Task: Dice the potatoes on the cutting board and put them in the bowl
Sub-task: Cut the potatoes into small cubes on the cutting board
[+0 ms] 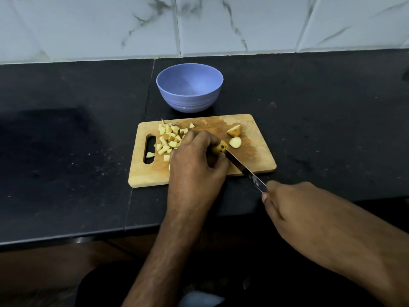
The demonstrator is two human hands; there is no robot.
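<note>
A wooden cutting board [254, 160] lies on the black counter. My left hand [194, 160] grips a potato piece [221, 147] at the board's middle. My right hand [294, 207] holds a knife [245, 171] by its handle, off the board's near right corner; the blade tip meets the held piece. A heap of potato dice [169, 138] sits at the board's left, by the handle slot. Two larger potato chunks [234, 131] lie right of the held piece. The empty blue bowl [189, 103] stands just behind the board.
The black counter [66, 151] runs left and right of the board. A white marble-tiled wall [199, 25] rises behind the bowl. The counter's front edge passes under my forearms.
</note>
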